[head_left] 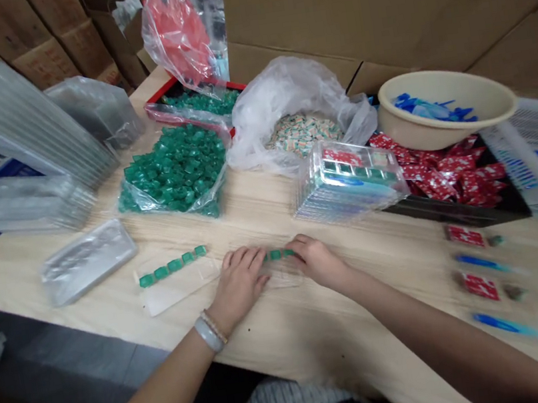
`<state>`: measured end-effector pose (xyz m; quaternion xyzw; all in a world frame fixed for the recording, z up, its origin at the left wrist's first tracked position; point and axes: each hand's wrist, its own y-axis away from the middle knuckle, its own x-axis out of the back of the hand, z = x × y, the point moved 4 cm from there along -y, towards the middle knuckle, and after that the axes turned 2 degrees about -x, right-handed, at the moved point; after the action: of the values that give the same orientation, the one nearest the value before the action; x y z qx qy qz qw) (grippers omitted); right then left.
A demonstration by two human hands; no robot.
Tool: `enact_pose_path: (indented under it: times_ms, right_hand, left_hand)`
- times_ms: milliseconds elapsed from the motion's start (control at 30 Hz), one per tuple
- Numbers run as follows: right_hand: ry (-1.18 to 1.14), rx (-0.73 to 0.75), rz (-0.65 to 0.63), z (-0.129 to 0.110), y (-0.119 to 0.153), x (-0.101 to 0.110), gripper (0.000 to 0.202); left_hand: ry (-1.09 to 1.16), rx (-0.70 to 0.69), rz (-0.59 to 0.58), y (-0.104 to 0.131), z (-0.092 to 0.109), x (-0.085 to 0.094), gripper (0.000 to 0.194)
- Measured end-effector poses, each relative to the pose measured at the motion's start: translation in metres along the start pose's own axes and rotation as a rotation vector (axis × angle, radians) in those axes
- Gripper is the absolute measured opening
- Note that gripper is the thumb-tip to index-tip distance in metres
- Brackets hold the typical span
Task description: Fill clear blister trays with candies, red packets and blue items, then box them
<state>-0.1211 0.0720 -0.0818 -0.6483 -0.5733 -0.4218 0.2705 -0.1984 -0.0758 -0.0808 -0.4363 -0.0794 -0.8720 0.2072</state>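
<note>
Both hands are at a clear plastic tray [283,276] on the wooden table, with green pieces [275,254] in a row along its far edge. My left hand [241,279] lies over the tray's left end, its fingers together and partly hiding the row. At the right end, my right hand [315,260] has its fingers closed at the last green piece; what its fingertips hold is too small to tell. Left of my left hand lies another clear tray [174,295] with a row of several green pieces [174,265].
Behind are a bag of green pieces [176,168], a white bag [283,95], stacked filled packs [347,180] and a beige basin [446,104]. Clear trays [88,259] stand left. Red packets [481,286] and blue items [497,322] lie right.
</note>
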Motion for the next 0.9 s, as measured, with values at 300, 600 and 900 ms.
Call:
enact_pose_path:
  times_ms: [300,600,900]
  right_hand:
    - [0.024,0.038,0.120,0.005,0.015,-0.010,0.025]
    - [0.300,0.199,-0.033,-0.018,0.126,-0.046,0.085]
    - [0.322,0.145,0.173,-0.021,0.234,-0.055,0.035]
  left_hand:
    - [-0.229,-0.037,0.147,0.040,-0.025,0.024,0.064]
    - [-0.560,-0.077,-0.042,0.159,-0.041,0.027,0.067]
    - [-0.550,-0.242,-0.028,0.144,-0.027,0.018,0.058]
